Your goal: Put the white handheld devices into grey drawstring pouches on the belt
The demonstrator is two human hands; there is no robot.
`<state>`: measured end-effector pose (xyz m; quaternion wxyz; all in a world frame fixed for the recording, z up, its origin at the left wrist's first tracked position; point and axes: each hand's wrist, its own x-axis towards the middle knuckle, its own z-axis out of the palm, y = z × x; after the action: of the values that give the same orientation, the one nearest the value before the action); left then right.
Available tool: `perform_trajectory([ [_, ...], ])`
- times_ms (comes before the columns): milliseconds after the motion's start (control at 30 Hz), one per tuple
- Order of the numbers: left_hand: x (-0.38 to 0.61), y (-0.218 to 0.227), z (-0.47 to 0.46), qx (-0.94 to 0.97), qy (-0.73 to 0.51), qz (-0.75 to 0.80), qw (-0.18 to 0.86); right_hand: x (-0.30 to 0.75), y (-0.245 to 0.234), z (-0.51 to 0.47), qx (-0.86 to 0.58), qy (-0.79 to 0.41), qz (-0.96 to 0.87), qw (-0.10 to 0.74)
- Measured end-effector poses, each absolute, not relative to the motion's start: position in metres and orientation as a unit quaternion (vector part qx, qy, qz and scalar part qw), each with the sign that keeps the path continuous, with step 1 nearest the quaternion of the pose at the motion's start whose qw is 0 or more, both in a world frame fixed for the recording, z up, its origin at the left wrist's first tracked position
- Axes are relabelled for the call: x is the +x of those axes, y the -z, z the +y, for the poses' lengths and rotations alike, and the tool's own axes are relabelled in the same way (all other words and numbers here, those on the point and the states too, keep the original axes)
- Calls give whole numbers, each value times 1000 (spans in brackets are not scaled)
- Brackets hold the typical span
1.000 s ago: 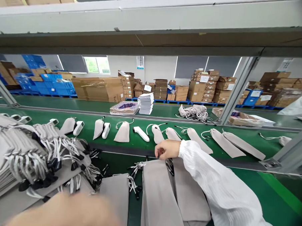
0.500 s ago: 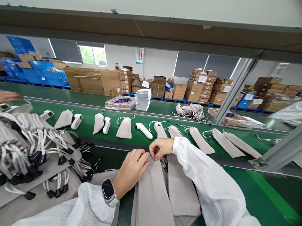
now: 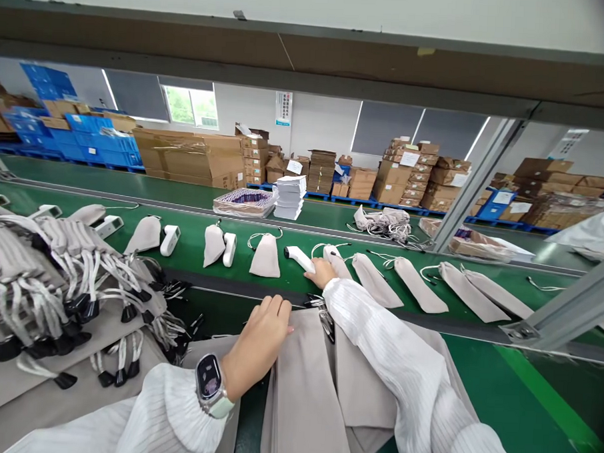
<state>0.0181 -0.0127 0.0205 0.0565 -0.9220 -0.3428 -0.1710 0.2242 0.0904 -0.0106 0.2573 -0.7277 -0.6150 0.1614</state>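
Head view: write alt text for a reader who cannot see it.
A person's right hand reaches for a white handheld thermometer on a green conveyor belt, while the left hand rests on a stack of grey pouches; more pouches line the belt.

left hand (image 3: 262,331) curled on top grey pouch (image 3: 305,393) of stack; right hand (image 3: 321,273) out on green belt (image 3: 190,262), touching white thermometer (image 3: 299,258).
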Motion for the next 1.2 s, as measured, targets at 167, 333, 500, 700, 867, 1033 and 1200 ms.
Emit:
perform_trajectory([
  [167,18,-30,-20,-924,120,-344,114,239,8,89,-713,-263,-558,332],
  [333,21,-35,-35,-914,74,-361,170,245,-20,76,-595,-381,-532,466],
  [500,22,-34,-33,-917,83,-346,178,234,-63,51,-430,-485,-526,551],
  [700,14,-46,-13,-948,134,-284,-45,200,-86,24,-277,-566,-527,570],
  [867,11,-66,-11,-900,204,-313,-224,186,-93,10,-293,-588,-551,515],
  [1033,11,-72,-14,-849,316,-336,-256,184,-97,6,-311,-596,-549,496],
  [1200,8,-73,-11,-816,409,-337,-231,179,-88,8,-380,-585,-595,400],
])
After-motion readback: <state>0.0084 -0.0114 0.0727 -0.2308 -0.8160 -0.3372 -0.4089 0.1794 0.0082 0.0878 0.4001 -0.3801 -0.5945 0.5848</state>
